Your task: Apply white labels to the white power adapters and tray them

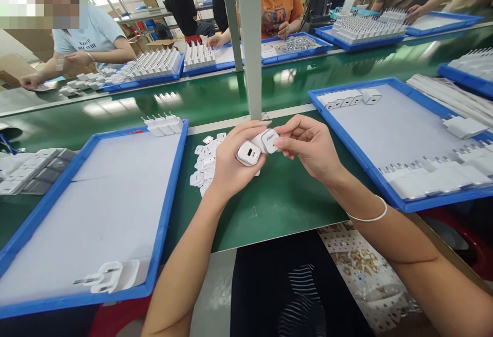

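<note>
The person's left hand [231, 160] is closed around a white charger [248, 153], its port face turned up toward the head camera. The right hand [308, 147] pinches a small white label [270, 141] between thumb and fingertips, right against the charger's upper side. Both hands hover over the green belt [277, 198], above a loose heap of more labels [206, 165] (small white pieces, print too fine to read).

It looks to me like the sticking step: the label seems to be going onto the charger's body, though I cannot tell whether it is already pressed flat. The next move would call for lining its edges square and a firm rub with the thumb.

To the left lies a blue tray [165, 213] with one pronged plug [110, 277] near its front edge and a few chargers at its far corner; another blue tray on the right [346, 136] carries rows of them. People work across the belt.
</note>
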### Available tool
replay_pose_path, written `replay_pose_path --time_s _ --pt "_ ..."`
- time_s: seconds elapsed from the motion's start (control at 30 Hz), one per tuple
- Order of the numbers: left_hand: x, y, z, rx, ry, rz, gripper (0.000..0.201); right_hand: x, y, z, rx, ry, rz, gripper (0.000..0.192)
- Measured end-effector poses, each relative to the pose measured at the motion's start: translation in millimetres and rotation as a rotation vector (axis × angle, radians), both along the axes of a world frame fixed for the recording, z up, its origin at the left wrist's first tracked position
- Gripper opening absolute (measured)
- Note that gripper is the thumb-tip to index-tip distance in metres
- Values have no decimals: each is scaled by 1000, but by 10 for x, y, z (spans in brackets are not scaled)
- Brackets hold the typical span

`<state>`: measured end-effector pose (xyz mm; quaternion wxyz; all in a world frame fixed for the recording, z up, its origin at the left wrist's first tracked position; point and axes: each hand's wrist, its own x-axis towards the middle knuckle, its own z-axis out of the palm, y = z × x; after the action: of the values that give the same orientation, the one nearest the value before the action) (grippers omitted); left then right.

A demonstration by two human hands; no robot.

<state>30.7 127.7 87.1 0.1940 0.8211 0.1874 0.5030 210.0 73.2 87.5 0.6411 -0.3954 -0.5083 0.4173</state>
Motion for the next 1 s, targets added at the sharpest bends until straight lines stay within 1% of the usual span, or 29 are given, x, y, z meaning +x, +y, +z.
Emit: replay_pose_path --time_s 0.3,0.57,0.67,0.73,0.83,0.93,1.0 --pt "-3 -5 -9 -19 13 1 28 -16 3 -5 -28 -16 6 29" --pt "12 4 -26 -6 -11 -10 31 -36 3 -4 -2 -41 5 27" --pt "11 -8 -9 -87 -52 -33 31 -38 20 4 6 -83 -12 28" --pt "1 -19 15 -188 -79 -57 31 -37 29 6 12 -92 26 27" --pt "-25 -22 46 -317 -103 -120 33 -37 26 3 23 -35 161 28" --pt "-39 -9 54 -349 -122 -180 37 -46 7 1 15 47 250 26" --pt "-33 -4 49 -315 -129 -214 37 -57 -2 1 -7 74 244 27"
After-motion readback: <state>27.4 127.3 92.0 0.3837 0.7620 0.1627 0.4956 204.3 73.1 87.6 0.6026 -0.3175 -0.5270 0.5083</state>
